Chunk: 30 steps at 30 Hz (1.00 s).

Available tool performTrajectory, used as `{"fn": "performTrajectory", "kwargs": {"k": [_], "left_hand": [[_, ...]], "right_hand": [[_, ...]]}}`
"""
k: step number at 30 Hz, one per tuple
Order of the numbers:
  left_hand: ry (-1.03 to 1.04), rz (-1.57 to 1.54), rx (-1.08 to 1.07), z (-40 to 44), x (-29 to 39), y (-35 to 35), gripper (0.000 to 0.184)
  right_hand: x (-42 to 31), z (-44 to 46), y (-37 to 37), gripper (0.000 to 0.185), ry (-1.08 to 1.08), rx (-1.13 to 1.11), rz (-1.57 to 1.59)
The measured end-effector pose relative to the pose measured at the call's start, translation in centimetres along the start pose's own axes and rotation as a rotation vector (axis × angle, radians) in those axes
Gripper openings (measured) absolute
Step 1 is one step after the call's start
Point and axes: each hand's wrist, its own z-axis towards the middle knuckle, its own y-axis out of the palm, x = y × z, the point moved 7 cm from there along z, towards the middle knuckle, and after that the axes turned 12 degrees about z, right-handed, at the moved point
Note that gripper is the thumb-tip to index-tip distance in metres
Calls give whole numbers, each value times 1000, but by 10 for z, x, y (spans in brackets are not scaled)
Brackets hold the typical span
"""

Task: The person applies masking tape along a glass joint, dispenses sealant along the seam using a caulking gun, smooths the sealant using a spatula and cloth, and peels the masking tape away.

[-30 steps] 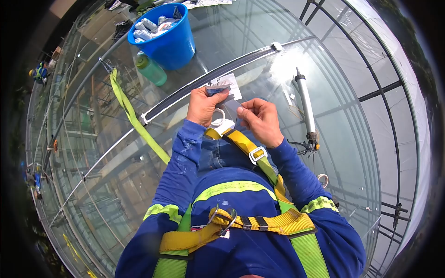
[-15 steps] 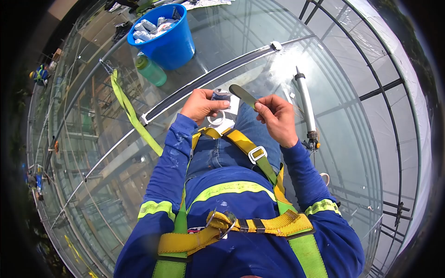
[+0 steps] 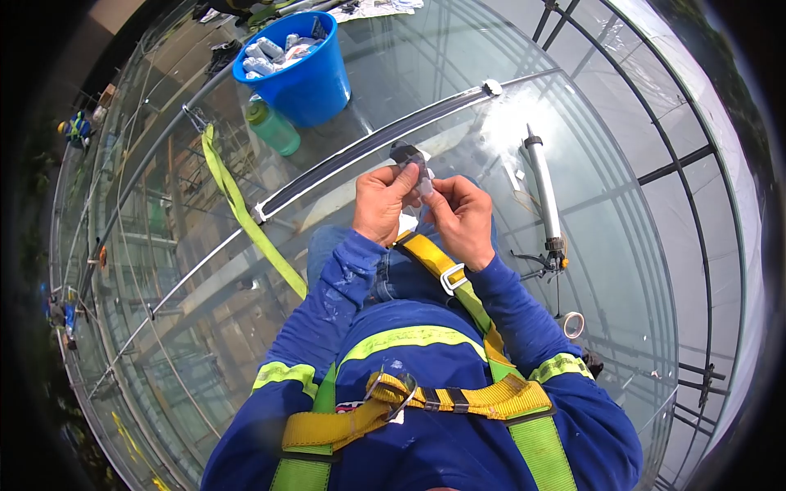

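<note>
My left hand point(image 3: 379, 203) is closed with its thumb pressed on a dark-smeared scrap point(image 3: 403, 153), perhaps paper or cloth. My right hand point(image 3: 463, 214) pinches a flat spatula point(image 3: 424, 173); its grey strip shows between the two hands, against the left thumb. The spatula's rounded end is mostly hidden by the left fingers and the scrap. Under the hands, over my lap, is a piece of white paper point(image 3: 408, 221). A long dark strip between white edges point(image 3: 360, 157) runs across the glass just beyond.
A blue bucket point(image 3: 315, 88) of crumpled white waste stands beyond, beside a green bottle point(image 3: 274, 129). To the right lie a caulking gun point(image 3: 544, 192) and a tape roll point(image 3: 572, 325). A yellow-green strap point(image 3: 246, 217) runs left. Another person point(image 3: 76, 129) is far left.
My hands have come together; the spatula has moved left and down against the scrap in my left hand. The view has shifted slightly.
</note>
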Motion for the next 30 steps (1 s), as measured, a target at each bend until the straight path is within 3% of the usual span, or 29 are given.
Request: {"fn": "performTrajectory", "kwargs": {"k": [8,11,14,19,23,26,30], "left_hand": [[5,168,233,19,-9,-32,31],[-11,266,213,23,-14,-44,24],[11,301,366,42,0,-91,22],[-213,294,-100,19,16,-47,17],[-207,-64,-418,-11,35,-5,24],[-125,-53,-283,-8,23,-11,23],[3,192,74,0,6,-26,24]], "right_hand": [[7,1,4,14,268,-146,70],[15,0,1,15,299,-137,24],[10,-6,-8,16,296,-100,89],[14,6,-7,14,168,-98,164],[13,13,-2,11,134,-94,32],[8,12,7,12,183,-99,50],[20,6,13,14,282,-142,77]]}}
